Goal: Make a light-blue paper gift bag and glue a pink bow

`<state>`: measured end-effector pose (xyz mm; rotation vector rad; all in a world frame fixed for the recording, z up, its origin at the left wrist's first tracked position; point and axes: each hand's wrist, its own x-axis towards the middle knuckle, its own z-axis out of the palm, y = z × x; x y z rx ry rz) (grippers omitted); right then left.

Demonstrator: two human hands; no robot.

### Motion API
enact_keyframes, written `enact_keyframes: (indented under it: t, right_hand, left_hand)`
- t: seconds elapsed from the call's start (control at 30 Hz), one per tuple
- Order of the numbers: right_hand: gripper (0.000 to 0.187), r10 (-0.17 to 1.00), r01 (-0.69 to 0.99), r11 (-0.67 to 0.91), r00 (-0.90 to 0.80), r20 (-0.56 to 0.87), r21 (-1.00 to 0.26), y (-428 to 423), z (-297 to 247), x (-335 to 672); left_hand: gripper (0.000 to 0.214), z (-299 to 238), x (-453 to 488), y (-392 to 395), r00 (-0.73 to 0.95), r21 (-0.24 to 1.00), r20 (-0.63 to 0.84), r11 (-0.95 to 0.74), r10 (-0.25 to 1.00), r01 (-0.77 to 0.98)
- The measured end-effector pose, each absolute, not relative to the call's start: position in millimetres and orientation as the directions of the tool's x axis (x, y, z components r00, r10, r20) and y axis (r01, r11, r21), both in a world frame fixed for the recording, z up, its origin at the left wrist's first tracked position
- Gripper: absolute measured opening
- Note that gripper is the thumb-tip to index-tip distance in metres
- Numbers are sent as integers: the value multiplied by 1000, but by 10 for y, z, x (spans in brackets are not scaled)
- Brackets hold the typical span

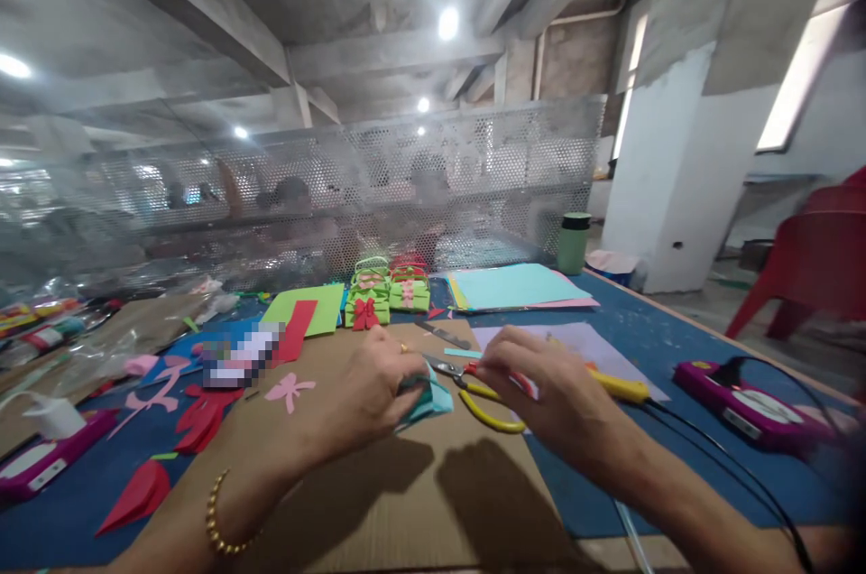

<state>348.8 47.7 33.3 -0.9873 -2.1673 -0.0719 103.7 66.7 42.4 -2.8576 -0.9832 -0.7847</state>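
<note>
My left hand point(385, 375) is closed on a folded piece of light-blue sheet point(431, 401), held just above the brown cardboard. Its fingers cover part of the sheet. My right hand point(541, 380) is curled over scissors point(497, 416) with yellow and red handles, its fingertips at the red part near the pivot. The blades point left, towards the light-blue sheet. The right thumb is mostly hidden. Behind the scissors lies a dark, narrow blade-like tool point(443, 336), beside a thin light-blue strip point(464, 353).
Small green baskets point(409, 294) with bows stand at the back. Coloured sheets point(518, 287) lie right of them, near a green bottle point(573, 245). A yellow-handled corded tool point(619, 386) and a purple box point(737, 407) are at right. Pink and red cut pieces point(203, 416) lie left.
</note>
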Motion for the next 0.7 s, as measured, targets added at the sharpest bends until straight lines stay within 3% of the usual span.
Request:
enact_keyframes:
  t: [0.1, 0.2, 0.33, 0.57, 0.7]
  right_hand:
    - [15, 597, 593, 756, -450, 664, -278, 456, 259, 3206]
    - [12, 613, 524, 772, -463, 640, -360, 516, 190, 3024]
    - [17, 671, 543, 730, -455, 585, -415, 631, 168, 2869]
    - [17, 741, 579, 668, -464, 485, -467, 809, 143, 2839]
    - [20, 767, 607, 640, -464, 443, -471, 783, 196, 2862]
  left_hand:
    - [15, 432, 1050, 655, 725, 72, 428, -820, 540, 568]
    - [13, 413, 993, 686, 725, 108, 387, -809, 570, 578]
    - [17, 360, 871, 792, 731, 203, 357, -812, 582, 547]
    - [6, 227, 722, 969, 612, 211, 402, -719, 681, 662]
    - [18, 218, 736, 988, 597, 280, 386, -706, 703, 651]
